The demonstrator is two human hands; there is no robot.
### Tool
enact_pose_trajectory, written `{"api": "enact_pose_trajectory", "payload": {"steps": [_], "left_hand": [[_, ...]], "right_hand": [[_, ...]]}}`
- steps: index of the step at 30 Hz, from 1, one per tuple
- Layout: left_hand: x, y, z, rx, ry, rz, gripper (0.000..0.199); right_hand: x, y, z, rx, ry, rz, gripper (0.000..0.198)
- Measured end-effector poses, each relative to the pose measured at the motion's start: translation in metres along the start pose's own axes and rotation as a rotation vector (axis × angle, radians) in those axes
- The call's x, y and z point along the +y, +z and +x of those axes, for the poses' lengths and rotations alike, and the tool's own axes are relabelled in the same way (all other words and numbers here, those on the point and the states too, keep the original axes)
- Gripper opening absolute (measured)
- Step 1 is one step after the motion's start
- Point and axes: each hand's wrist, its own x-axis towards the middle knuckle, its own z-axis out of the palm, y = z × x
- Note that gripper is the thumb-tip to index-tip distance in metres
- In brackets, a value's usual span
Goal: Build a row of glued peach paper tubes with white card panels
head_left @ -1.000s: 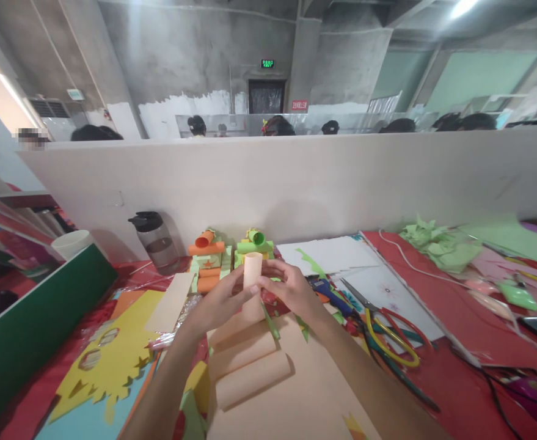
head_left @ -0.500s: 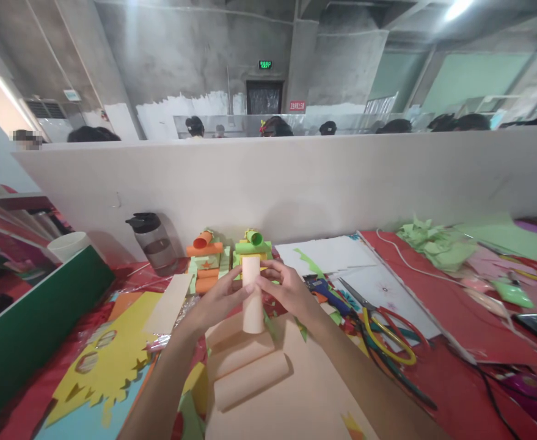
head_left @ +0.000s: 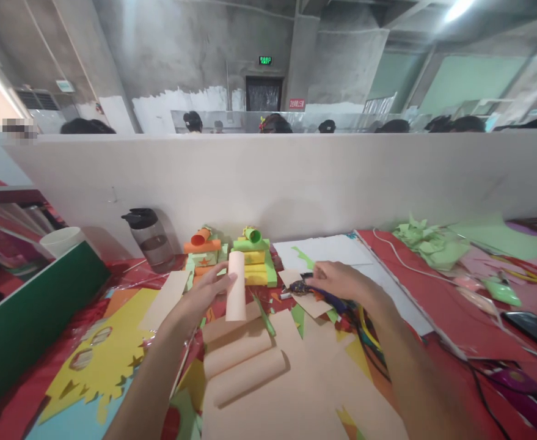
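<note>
My left hand (head_left: pixel 209 287) pinches an upright, slightly tilted tube of rolled peach paper (head_left: pixel 236 287) above the table. Out to the right, my right hand (head_left: pixel 341 282) has its fingers curled on a dark blue glue gun (head_left: pixel 301 287), which still lies low over the paper scraps; the fingertips are partly hidden. More rolled peach paper tubes (head_left: pixel 250 374) rest on a large peach sheet (head_left: pixel 314 391) in front of me. Behind the held tube stand an orange and green paper model (head_left: pixel 203 260) and a green and yellow paper model (head_left: pixel 252 260).
A water bottle (head_left: pixel 149 239) stands by the white partition (head_left: pixel 295 177). Yellow cut paper (head_left: pixel 112 342) lies left, beside a green board (head_left: pixel 34 342). White sheets (head_left: pixel 364 275), cords, a phone (head_left: pixel 536 333) and crumpled green paper (head_left: pixel 426 241) are on the right. People's heads show beyond the partition.
My right hand has left the paper tube and moved right onto the glue gun. My left hand keeps the tube, now slightly further left and lower.
</note>
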Motion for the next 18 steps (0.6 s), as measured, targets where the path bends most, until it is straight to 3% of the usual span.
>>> {"api": "enact_pose_trajectory", "payload": {"steps": [3,9,13,18], "left_hand": [[0.001,-0.001,0.0,0.016,-0.04,-0.037,0.073],[-0.001,-0.003,0.003,0.014,-0.064,-0.055,0.074],[-0.007,-0.006,0.004,-0.004,-0.051,-0.053,0.073],[-0.008,-0.007,0.004,-0.025,-0.042,-0.04,0.07]], "right_hand": [[0.032,-0.001,0.003,-0.144,0.142,-0.112,0.029],[0.062,0.014,0.015,-0.363,0.157,0.141,0.035],[0.068,0.013,0.013,-0.368,0.149,0.318,0.041],[0.075,0.003,0.007,-0.265,0.042,0.407,0.034]]}}
